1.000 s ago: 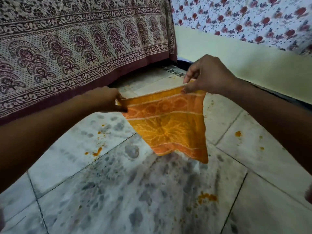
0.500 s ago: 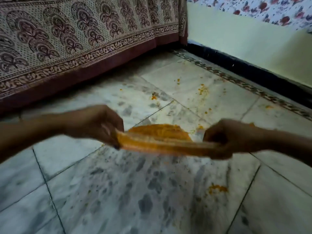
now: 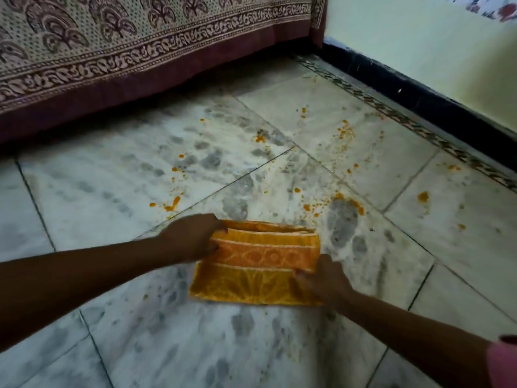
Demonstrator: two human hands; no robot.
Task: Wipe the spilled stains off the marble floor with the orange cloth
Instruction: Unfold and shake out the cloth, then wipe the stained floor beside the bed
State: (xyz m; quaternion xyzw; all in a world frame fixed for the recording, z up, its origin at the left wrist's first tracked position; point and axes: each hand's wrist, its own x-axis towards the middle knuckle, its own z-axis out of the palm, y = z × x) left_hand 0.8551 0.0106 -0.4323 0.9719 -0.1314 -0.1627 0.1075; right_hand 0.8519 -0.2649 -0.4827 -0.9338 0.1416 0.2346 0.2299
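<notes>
Lister: Marble floor (image 3: pixel 112 191), pale square tiles with grey veining and dark joints, filled most of the view.

Checker: What lay on it?

Lister: Orange stains (image 3: pixel 173 203), as spatters and small blobs, were scattered over the tiles beyond the cloth. A denser sprinkle (image 3: pixel 347 133) lay nearer the wall, and one lone blob (image 3: pixel 423 196) sat off to the right.

Checker: Where was the cloth?

Lister: One orange cloth (image 3: pixel 260 273) of patterned towelling, folded in several layers into a flat oblong. It rested on the floor near the middle, on the near side of the stains.

Checker: And the hands?

Lister: The left hand (image 3: pixel 190 238) was at the cloth's left end, its fingers (image 3: pixel 214 249) curled onto the upper folded layers. The right hand (image 3: pixel 321 281) was at the lower right corner, its fingers (image 3: pixel 303 275) bent and pinching the edge of the fold. Both forearms were bare, and a pink sleeve (image 3: pixel 503 359) showed at the frame's bottom right.

Checker: Surroundings?

Lister: A cream and maroon block-printed bed cover (image 3: pixel 140 37) hung down to the floor along the far left. A pale wall (image 3: pixel 419 37) stood on the right with black skirting (image 3: pixel 419 99) at its foot. A dark patterned border strip (image 3: pixel 405 121) ran in the floor just beside the skirting.
</notes>
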